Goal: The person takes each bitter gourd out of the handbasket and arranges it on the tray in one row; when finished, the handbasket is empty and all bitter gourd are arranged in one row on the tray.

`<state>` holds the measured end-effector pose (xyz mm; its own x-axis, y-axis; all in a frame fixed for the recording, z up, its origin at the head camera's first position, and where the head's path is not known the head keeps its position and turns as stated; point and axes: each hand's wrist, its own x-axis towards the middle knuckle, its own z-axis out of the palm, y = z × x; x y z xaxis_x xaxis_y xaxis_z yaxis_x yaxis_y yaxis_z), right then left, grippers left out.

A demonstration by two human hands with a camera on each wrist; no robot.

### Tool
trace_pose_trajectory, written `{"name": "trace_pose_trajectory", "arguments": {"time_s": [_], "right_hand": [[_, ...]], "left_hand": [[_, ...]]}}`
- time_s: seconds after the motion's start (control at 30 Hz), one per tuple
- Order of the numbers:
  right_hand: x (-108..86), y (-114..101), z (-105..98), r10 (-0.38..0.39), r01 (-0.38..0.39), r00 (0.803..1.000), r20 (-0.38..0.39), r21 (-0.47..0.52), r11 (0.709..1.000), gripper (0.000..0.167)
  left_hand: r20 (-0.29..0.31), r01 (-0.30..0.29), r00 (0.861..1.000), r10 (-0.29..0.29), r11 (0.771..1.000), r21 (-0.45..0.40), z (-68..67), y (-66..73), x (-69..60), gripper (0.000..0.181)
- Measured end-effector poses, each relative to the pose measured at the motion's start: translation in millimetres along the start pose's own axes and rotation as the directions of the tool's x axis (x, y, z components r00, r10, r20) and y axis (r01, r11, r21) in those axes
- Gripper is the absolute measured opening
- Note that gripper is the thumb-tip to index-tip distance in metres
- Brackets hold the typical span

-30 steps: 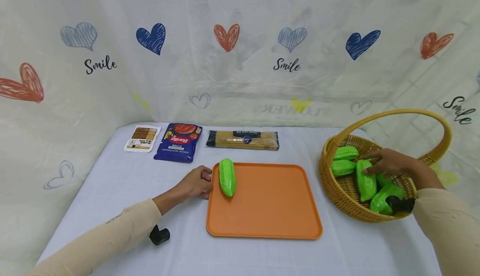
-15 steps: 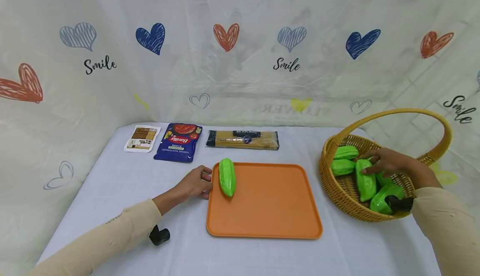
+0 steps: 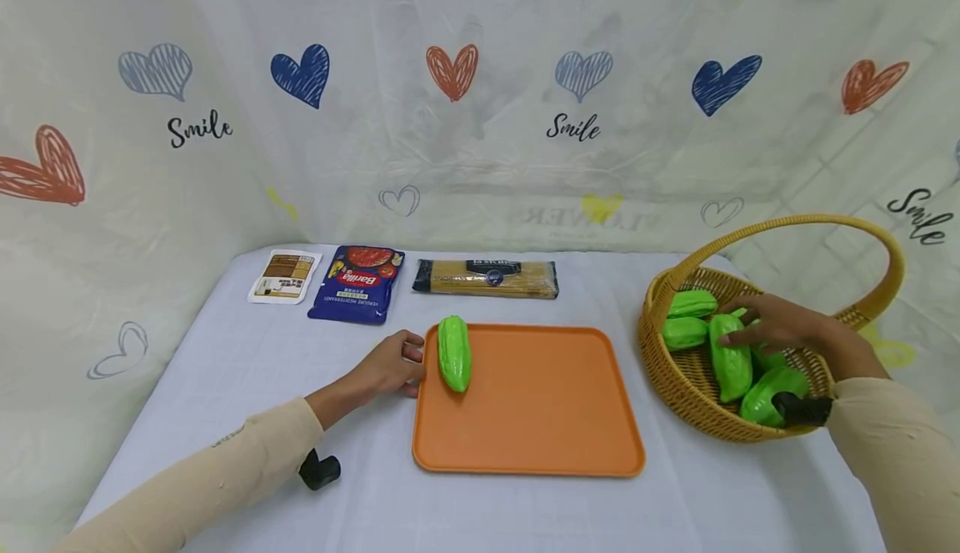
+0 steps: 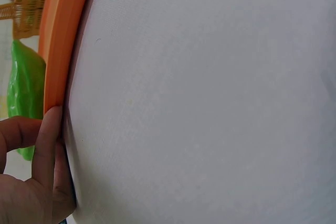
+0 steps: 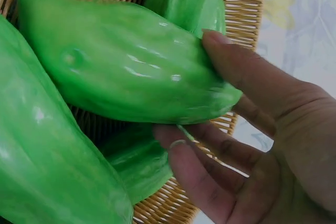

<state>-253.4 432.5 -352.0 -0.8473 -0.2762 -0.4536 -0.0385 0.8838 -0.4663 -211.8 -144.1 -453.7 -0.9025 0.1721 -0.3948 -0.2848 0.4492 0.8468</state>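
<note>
In the basket's middle lies a ridged green bitter melon (image 3: 731, 359), glossy and tapering to a tip. My right hand (image 3: 780, 322) pinches one end of it. In the right wrist view, the thumb (image 5: 247, 72) lies on its upper side and the other fingers (image 5: 202, 179) are below. A second bitter melon (image 3: 454, 354) rests lengthwise near the left edge of an orange tray (image 3: 540, 419). Beside that edge is my left hand (image 3: 390, 365). One fingertip touches the tray's outer rim in the left wrist view, with the fingers fairly straight.
Several more bitter melons (image 3: 684, 334) lie in the wicker basket (image 3: 675, 390), whose tall handle (image 3: 810, 219) arches over it. Behind the tray are a spaghetti packet (image 3: 486, 279), a blue Barilla pouch (image 3: 357, 284) and a small white packet (image 3: 285, 277). A patterned cloth hangs at the back.
The right hand's fingers shift slightly around the bitter melon, and its thumb moves a little left. The melon has barely moved. The left hand and tray stay put.
</note>
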Motion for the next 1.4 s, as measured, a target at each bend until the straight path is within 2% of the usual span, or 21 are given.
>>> {"name": "trace_pose_trajectory", "arguments": {"time_s": [0.33, 0.7, 0.9, 1.17, 1.4], "right_hand": [[-12.1, -2, -4, -0.039, 0.037, 0.992, -0.116, -0.022, 0.999, 0.073], [-25.0, -9, -5, -0.063, 0.076, 0.977, -0.203, 0.059, 0.995, 0.070], [-30.3, -18, -5, -0.064, 0.088, 0.975, -0.212, 0.104, 0.991, 0.071], [-37.1, -31, 1, -0.113, 0.148, 0.971, -0.209, 0.159, 0.976, 0.063], [-39.2, -44, 8, -0.158, 0.195, 0.962, -0.221, 0.154, 0.969, 0.059]], "left_hand": [[-0.002, -0.009, 1.000, 0.009, 1.000, 0.006, -0.9, 2.1, 0.8, 0.054], [0.002, -0.019, 1.000, 0.019, 1.000, 0.008, -1.8, 2.5, 2.6, 0.055], [0.004, -0.013, 1.000, 0.013, 1.000, 0.008, -1.5, 2.9, 2.2, 0.056], [0.003, 0.000, 1.000, 0.000, 1.000, 0.011, -0.6, 1.3, 2.5, 0.055], [-0.006, 0.020, 1.000, -0.019, 1.000, 0.013, 0.7, 0.4, 1.7, 0.055]]}}
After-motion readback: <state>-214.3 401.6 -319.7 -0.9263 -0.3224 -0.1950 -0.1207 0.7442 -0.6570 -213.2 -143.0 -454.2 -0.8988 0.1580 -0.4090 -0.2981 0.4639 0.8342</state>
